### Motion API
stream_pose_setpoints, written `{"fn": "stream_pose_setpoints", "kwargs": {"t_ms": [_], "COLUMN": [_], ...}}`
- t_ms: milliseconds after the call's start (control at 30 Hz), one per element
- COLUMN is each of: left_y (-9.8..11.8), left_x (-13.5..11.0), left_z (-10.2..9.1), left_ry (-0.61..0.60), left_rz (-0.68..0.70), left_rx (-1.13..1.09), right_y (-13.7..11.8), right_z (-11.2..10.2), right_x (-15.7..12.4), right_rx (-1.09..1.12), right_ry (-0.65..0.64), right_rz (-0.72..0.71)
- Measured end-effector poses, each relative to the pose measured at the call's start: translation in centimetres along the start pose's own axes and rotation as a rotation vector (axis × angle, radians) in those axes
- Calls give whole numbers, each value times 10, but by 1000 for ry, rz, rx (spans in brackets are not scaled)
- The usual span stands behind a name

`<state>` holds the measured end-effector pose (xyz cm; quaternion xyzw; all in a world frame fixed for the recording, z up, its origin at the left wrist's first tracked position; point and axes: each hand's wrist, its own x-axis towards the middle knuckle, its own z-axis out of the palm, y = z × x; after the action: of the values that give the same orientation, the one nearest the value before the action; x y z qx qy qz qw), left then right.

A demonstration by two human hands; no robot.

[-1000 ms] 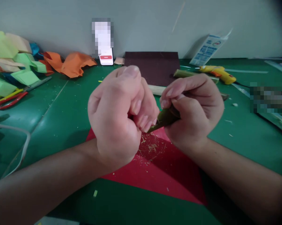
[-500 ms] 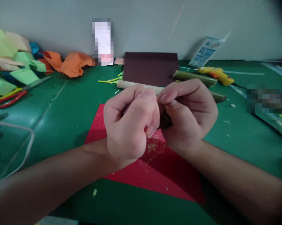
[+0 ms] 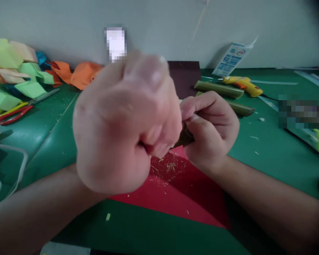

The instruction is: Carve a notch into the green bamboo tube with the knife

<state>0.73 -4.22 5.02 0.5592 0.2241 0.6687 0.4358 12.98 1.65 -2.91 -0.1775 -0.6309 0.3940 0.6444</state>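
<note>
My left hand (image 3: 122,124) is a closed fist, raised close to the camera and blurred by motion; what it grips is hidden inside the fingers. My right hand (image 3: 209,127) is wrapped around a short green bamboo piece (image 3: 184,138), whose end pokes out toward my left fist. Both hands hover over a red paper sheet (image 3: 180,191) sprinkled with fine shavings (image 3: 170,166). The fist and the bamboo's end meet at the middle of the view.
Two more green bamboo sticks (image 3: 219,89) lie behind my right hand, near a yellow glue gun (image 3: 244,85). A dark brown sheet (image 3: 186,78) lies at the back. Red-handled scissors (image 3: 13,111) and folded coloured papers (image 3: 18,74) sit left. A green mat (image 3: 69,131) covers the table.
My left fist has swung up and toward the camera, away from the right hand, and now looks large and blurred. The right hand stays nearly still on the bamboo.
</note>
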Motion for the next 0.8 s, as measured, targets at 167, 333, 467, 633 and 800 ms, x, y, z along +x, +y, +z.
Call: {"fn": "stream_pose_setpoints", "kwargs": {"t_ms": [167, 333, 467, 633, 800], "left_y": [-15, -27, -24, -26, -27], "left_x": [2, -3, -9, -26, -31], "left_z": [1, 4, 7, 2, -4], "left_ry": [135, 247, 173, 95, -46], "left_rz": [29, -100, -157, -189, -101], "left_rx": [-174, -111, -12, 63, 113], "right_y": [2, 1, 0, -3, -6], "right_z": [2, 3, 4, 2, 1], "right_x": [1, 1, 2, 4, 6], "right_rx": [1, -14, 25, 6, 20], "right_ry": [58, 91, 118, 132, 111], "right_rz": [-21, 1, -12, 2, 29]}}
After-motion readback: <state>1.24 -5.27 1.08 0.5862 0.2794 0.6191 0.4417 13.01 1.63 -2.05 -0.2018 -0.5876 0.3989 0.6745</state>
